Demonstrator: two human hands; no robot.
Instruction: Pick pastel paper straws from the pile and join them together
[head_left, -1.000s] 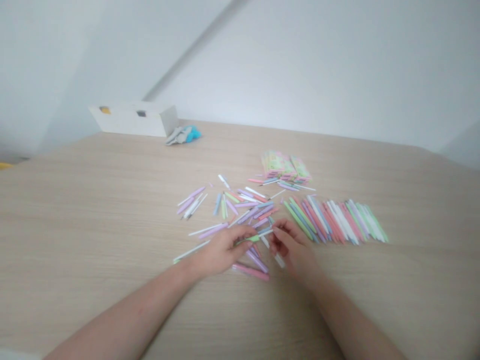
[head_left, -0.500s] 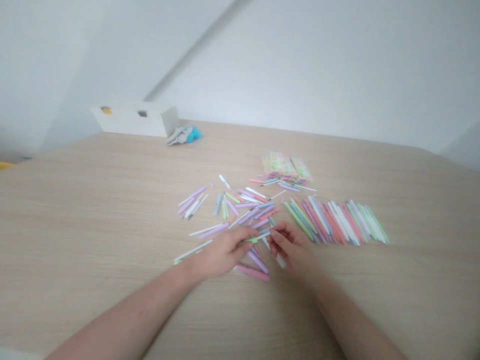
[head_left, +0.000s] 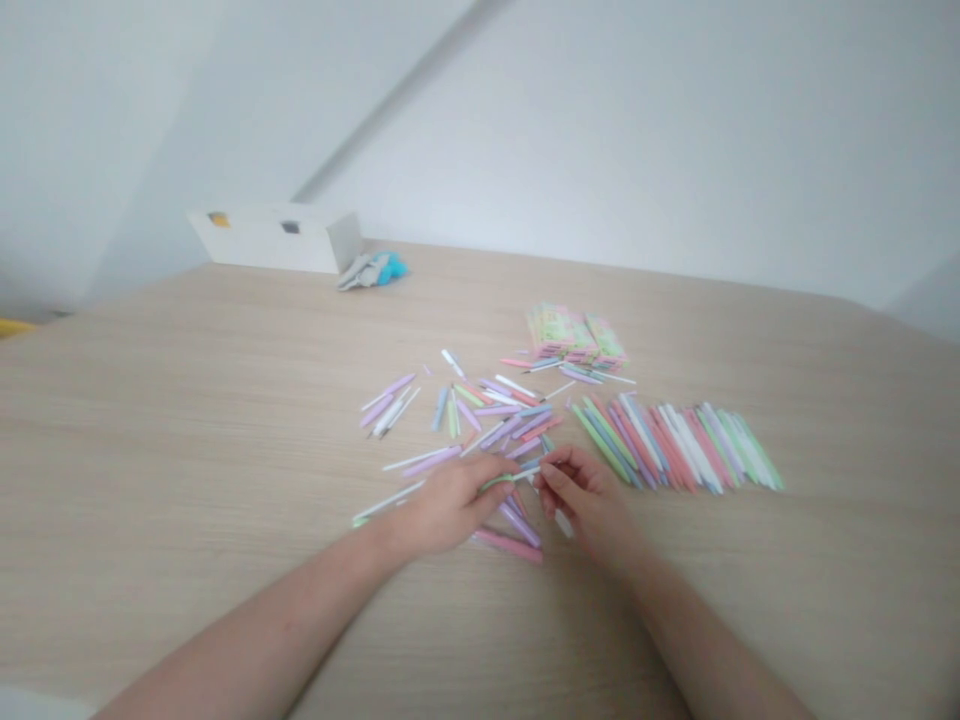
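Note:
My left hand (head_left: 452,503) is closed on a light green pen barrel (head_left: 496,481), most of it hidden by the fingers. From its right end runs a thin white refill (head_left: 527,472), whose far end my right hand (head_left: 590,502) pinches between thumb and fingertips. Loose pen parts in purple, white, red, blue and green lie scattered under and beyond both hands. Just in front of the hands are a purple pen barrel (head_left: 520,522) and a pink pen barrel (head_left: 508,545). Right of my right hand, a slanted row of pens (head_left: 679,445) lies side by side.
Stacked packets with green and pink print (head_left: 574,335) sit behind the loose parts. At the back left stand a white box (head_left: 270,240) and a crumpled grey and blue glove-like cloth (head_left: 375,270). A white wall (head_left: 637,140) rises behind the wooden table (head_left: 187,420).
The view has shifted very slightly. Less of the green barrel's raised end shows by my left fingers; both hands otherwise stay in place with the same grip.

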